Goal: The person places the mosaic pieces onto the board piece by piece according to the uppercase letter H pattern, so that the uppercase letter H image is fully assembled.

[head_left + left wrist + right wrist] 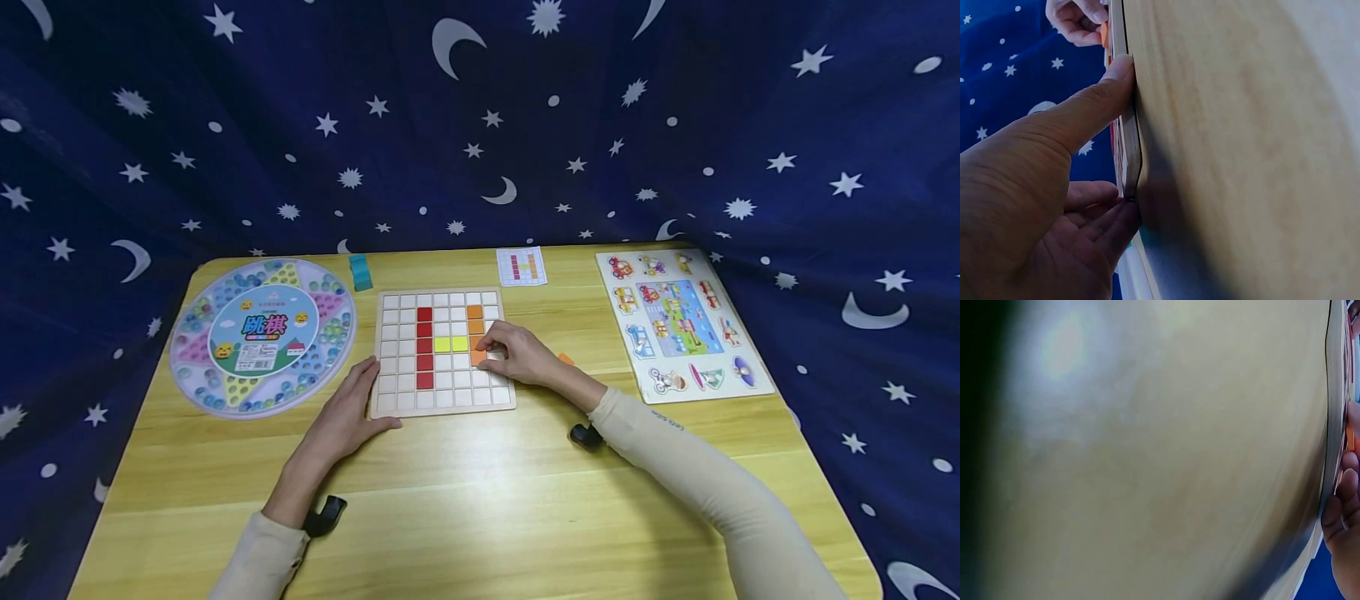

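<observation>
A wooden grid board [397, 402] lies flat with white squares. On it stand a column of red tiles [424, 346], two yellow tiles [450, 344] beside it, and a column of orange tiles [475, 320] to the right. My left hand [347, 417] holds the board's near left corner, thumb [1094, 103] along the front edge and fingers on the left side. Over the lower part of the orange column, my right hand [521, 354] pinches an orange tile [1350, 439] between thumb and fingers; the fingers partly hide it.
Behind the board lies a pattern card [522, 267] with a similar coloured figure. Teal blocks [361, 272] and a round marble board game [262, 337] are at left. At right sits a picture puzzle board [686, 325]. Another orange piece [566, 358] shows behind the right wrist.
</observation>
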A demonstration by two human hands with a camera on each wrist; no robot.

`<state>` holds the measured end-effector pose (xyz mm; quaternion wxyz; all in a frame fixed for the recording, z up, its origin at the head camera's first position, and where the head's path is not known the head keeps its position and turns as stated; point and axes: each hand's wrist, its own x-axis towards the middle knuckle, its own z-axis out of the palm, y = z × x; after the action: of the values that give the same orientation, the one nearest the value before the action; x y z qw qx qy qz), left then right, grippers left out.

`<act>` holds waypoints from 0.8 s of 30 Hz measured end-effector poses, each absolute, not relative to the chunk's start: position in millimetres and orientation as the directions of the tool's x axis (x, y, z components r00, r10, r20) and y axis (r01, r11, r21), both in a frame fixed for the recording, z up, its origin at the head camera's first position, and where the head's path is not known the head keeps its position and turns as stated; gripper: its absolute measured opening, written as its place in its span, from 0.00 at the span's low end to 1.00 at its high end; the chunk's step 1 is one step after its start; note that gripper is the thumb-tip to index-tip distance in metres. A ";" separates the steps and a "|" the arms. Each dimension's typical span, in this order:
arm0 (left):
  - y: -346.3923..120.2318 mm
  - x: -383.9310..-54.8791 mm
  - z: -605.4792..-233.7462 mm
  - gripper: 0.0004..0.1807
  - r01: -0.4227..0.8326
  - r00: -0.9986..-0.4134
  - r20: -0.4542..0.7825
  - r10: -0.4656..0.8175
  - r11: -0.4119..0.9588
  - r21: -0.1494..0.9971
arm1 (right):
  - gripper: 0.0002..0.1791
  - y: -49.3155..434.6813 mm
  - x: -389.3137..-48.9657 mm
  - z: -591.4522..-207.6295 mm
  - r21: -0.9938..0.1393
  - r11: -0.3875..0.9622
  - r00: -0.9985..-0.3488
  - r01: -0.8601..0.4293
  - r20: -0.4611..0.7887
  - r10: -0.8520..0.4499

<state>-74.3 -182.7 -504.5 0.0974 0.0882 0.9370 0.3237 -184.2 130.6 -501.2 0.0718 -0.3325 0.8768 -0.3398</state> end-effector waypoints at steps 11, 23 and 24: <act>-183.4 -74.4 -505.3 0.57 0.114 -0.966 -0.114 0.232 0.778 0.618 | 0.12 132.1 -183.3 -502.3 -0.655 0.533 -0.761 -0.536 0.102 -0.641; -183.1 -74.7 -504.8 0.57 0.106 -0.965 -0.126 0.231 0.780 0.616 | 0.13 132.7 -183.4 -503.8 -0.660 0.523 -0.758 -0.540 0.110 -0.643; -183.1 -74.7 -504.8 0.57 0.105 -0.965 -0.126 0.230 0.780 0.617 | 0.13 132.8 -183.3 -503.8 -0.659 0.522 -0.757 -0.542 0.113 -0.643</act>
<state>-74.7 -183.1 -504.8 0.0976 0.0894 0.9383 0.3196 -183.3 132.8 -503.8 0.0726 -0.3408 0.8694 -0.3503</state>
